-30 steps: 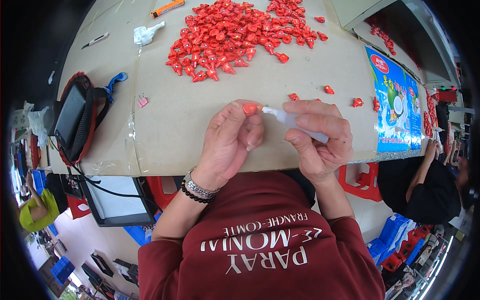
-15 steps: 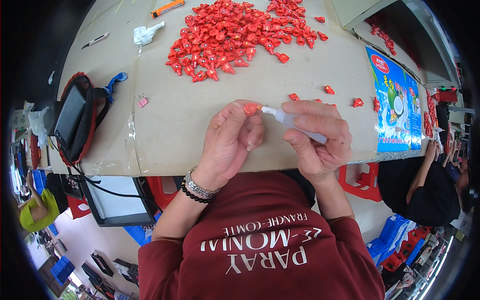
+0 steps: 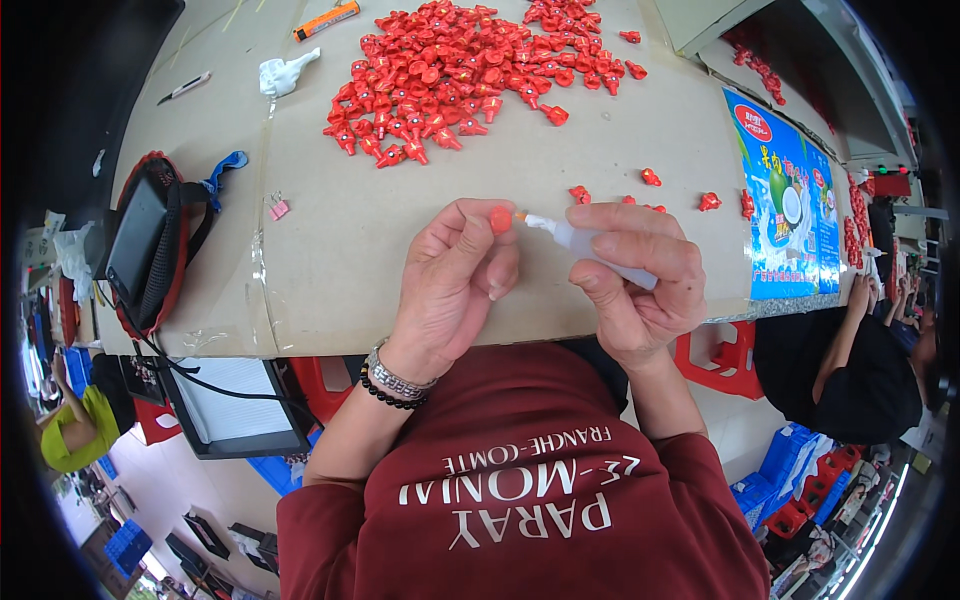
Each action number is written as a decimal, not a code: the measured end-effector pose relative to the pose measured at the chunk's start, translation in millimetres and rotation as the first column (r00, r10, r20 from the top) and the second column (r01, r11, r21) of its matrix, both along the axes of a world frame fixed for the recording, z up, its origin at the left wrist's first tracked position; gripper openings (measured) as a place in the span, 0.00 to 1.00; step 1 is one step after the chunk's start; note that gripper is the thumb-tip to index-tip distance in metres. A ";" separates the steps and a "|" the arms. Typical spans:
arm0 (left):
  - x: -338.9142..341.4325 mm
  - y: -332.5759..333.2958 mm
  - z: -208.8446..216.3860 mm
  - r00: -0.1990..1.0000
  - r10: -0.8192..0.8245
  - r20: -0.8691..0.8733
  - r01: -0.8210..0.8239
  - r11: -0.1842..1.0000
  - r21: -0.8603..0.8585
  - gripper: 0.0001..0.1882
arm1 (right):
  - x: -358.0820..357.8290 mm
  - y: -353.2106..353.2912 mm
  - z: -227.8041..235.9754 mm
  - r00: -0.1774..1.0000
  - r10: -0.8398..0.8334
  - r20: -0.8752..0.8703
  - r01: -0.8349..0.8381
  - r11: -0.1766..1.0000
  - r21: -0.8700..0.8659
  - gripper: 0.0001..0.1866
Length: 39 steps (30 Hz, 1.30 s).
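Between the thumb and fingers of my left hand (image 3: 455, 265) is a small red plastic piece (image 3: 501, 220), its round face turned up. My right hand (image 3: 645, 280) grips a translucent white squeeze bottle (image 3: 597, 252) with a thin nozzle. The orange nozzle tip (image 3: 521, 216) points left at the red piece, a short way off or just at its edge. Beyond my hands lies a large heap of similar red pieces (image 3: 430, 75). Several single ones, such as a loose red piece (image 3: 651, 177), are scattered to the right.
On the table (image 3: 330, 230) lie a pink binder clip (image 3: 278, 207), a pen (image 3: 185, 87), an orange tube (image 3: 326, 20) and a white crumpled object (image 3: 289, 72). A black case with red trim (image 3: 150, 240) stands left. A blue printed sheet (image 3: 785, 200) covers the right end. Other people sit on both sides.
The red piece has turned in my left fingers, so its round face shows more. The nozzle tip is slightly farther from it. The whole view has shifted a little.
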State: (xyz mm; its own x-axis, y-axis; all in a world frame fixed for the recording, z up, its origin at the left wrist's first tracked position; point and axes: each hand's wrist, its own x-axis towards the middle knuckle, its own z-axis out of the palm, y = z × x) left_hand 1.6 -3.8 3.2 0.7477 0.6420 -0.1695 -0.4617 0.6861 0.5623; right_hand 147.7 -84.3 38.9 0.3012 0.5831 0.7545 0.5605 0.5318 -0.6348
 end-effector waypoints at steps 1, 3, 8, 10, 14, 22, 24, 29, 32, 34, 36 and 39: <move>0.2 -0.4 0.8 1.000 0.010 -0.012 -0.010 1.000 -0.009 0.13 | 0.7 -0.4 0.8 1.000 -0.002 0.014 0.002 1.000 -0.020 0.15; 0.5 -1.6 3.2 0.999 0.029 -0.036 -0.030 0.999 -0.025 0.13 | 0.9 -0.1 -1.0 1.000 0.002 -0.002 -0.002 1.000 -0.012 0.15; -0.1 0.6 0.4 1.000 0.020 0.005 -0.020 1.000 0.010 0.12 | 2.3 -2.4 2.2 1.000 0.006 0.014 -0.006 1.000 -0.005 0.15; -0.2 1.3 0.8 0.999 0.039 0.001 -0.039 0.999 0.028 0.11 | 1.1 -6.4 3.9 1.000 0.006 -0.024 -0.006 1.000 0.003 0.15; -0.6 1.3 0.7 0.995 0.097 -0.021 -0.096 0.994 0.044 0.10 | 1.1 -10.9 11.3 0.998 0.032 -0.051 -0.032 0.999 0.008 0.15; -0.3 -0.9 -1.2 0.993 0.121 0.009 -0.122 0.989 0.087 0.10 | -2.2 -9.3 5.7 0.998 0.026 -0.063 -0.027 0.999 -0.017 0.15; -0.4 -1.0 -1.5 0.993 0.121 0.009 -0.122 0.989 0.081 0.10 | -1.5 -8.0 3.1 0.999 0.024 -0.033 -0.024 1.000 -0.011 0.15; -0.5 -2.1 0.0 0.992 0.126 0.009 -0.126 0.989 0.073 0.10 | -0.1 -4.6 0.2 1.000 0.005 0.029 -0.005 1.000 -0.012 0.17; 0.0 -2.3 1.0 0.991 0.135 -0.004 -0.134 0.988 0.070 0.09 | 0.0 -4.6 1.0 1.000 0.006 0.030 -0.005 1.000 -0.016 0.17; -0.1 -2.1 2.7 0.989 0.146 -0.015 -0.145 0.986 0.081 0.09 | -0.8 -5.5 3.3 1.000 -0.001 0.031 0.002 1.000 -0.024 0.16; -0.4 -1.3 4.8 0.987 0.160 -0.026 -0.157 0.983 0.099 0.09 | -1.7 -7.5 3.9 1.000 0.011 -0.017 -0.011 1.000 -0.001 0.15; -0.8 0.2 6.5 0.978 0.205 -0.033 -0.197 0.966 0.169 0.10 | -2.1 -8.3 6.8 0.999 0.028 -0.032 -0.028 1.000 0.010 0.15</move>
